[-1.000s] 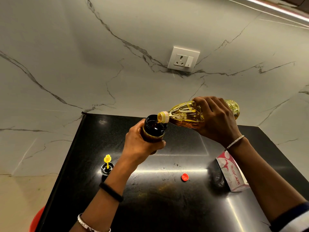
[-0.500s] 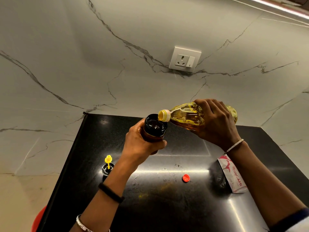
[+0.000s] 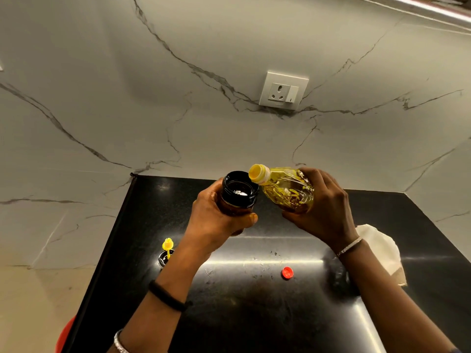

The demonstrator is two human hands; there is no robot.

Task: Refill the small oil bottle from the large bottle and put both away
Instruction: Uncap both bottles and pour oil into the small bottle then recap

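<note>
My left hand (image 3: 216, 220) grips the small dark oil bottle (image 3: 239, 193) above the black counter (image 3: 254, 314); its wide mouth is uncapped and faces up, with oil glinting inside. My right hand (image 3: 323, 212) holds the large clear bottle of yellow oil (image 3: 285, 189), tipped with its open yellow neck raised just above and right of the small bottle's rim. No oil stream shows. The small bottle's black lid with a yellow spout (image 3: 167, 253) lies on the counter at the left. A red cap (image 3: 287, 272) lies near the middle.
A white packet (image 3: 382, 248) lies on the counter behind my right wrist. A marble wall with a socket (image 3: 283, 90) rises behind. The counter's left edge drops off, with something red (image 3: 65, 337) below it.
The large bottle has swung from lying flat over the small bottle to neck-up, so its mouth has lifted off the small bottle's opening. The view has tilted slightly.
</note>
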